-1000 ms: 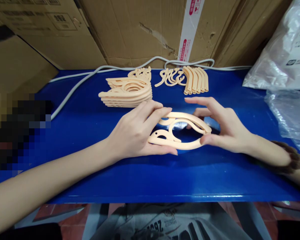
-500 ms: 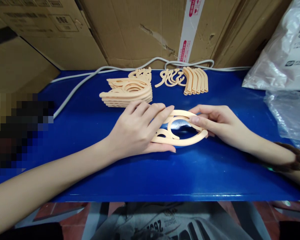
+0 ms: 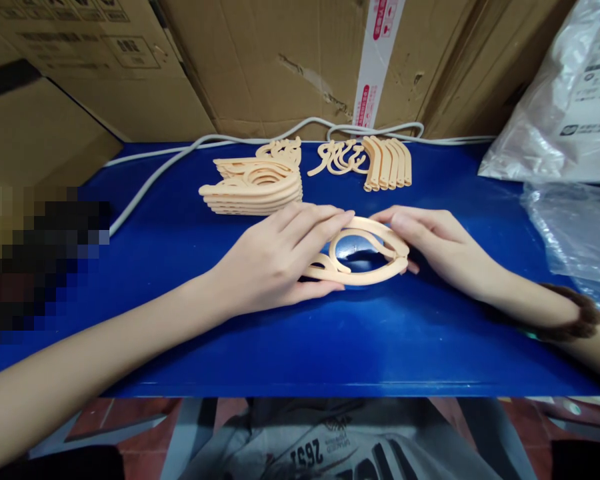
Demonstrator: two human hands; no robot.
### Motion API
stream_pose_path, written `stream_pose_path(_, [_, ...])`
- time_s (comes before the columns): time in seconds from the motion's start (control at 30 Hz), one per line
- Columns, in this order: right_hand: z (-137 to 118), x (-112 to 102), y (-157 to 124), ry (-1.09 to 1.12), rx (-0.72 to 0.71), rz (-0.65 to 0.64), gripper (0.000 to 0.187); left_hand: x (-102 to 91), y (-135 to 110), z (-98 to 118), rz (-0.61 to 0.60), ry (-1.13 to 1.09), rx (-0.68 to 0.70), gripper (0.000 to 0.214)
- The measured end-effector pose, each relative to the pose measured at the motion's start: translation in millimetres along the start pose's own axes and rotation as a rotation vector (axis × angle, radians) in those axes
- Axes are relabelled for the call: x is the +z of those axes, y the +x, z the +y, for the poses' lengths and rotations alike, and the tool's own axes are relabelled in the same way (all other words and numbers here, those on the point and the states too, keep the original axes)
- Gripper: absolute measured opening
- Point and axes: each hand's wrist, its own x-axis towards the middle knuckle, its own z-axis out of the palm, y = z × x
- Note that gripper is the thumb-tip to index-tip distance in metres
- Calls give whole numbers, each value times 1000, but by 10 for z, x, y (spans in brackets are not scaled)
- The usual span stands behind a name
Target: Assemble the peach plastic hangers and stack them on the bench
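Observation:
Between my hands is a beige plastic folding clothes hanger (image 3: 375, 275), folded into a loop with curved inner pieces. My left hand (image 3: 275, 257) is wrapped over its left end, thumb below and fingers across the top, so that end is hidden. At the right tip, my right hand (image 3: 430, 243) grips the hanger's edge with thumb and fingers; some of its fingers are hidden behind. Just beyond my left hand lies a neat stack of similar folded hangers (image 3: 253, 190).
Behind the stack are loose beige hooks (image 3: 283, 150), with more hooks (image 3: 340, 158) to the right beside a row of curved arm pieces (image 3: 387, 163). A white cable (image 3: 150, 190) runs along cardboard boxes (image 3: 280, 80). Clear plastic bags (image 3: 555, 127) lie at right on the blue table (image 3: 330, 353).
The gap at the hanger's right tip has closed, its two ends now meeting. My right thumb has shifted from the upper bar out to the tip.

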Motion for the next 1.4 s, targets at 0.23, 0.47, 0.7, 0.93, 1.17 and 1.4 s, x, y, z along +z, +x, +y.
stream_pose_path(0.23, [47, -74, 30, -349, -137, 156, 33, -356, 129, -322, 9, -5, -183, 74])
stream_pose_path(0.47, [230, -111, 31, -1009, -376, -15, 39, -569, -9, -859, 50, -113, -566, 86])
stream_pose_path(0.7, [240, -128, 32, -1165, -416, -60, 43, -566, -156, -1108, -116, -164, -724, 85])
stream_pose_path(0.93, [242, -129, 31, -1195, -443, -65, 43, -473, -184, -1178, -147, -185, -734, 88])
stream_pose_path(1.17, [246, -126, 26, -1211, -450, -64, 42, -427, -168, -1139, -179, -193, -711, 92])
stream_pose_path(1.4, [245, -124, 32, -1217, -446, -64, 43, -447, -176, -1172, -191, -204, -705, 94])
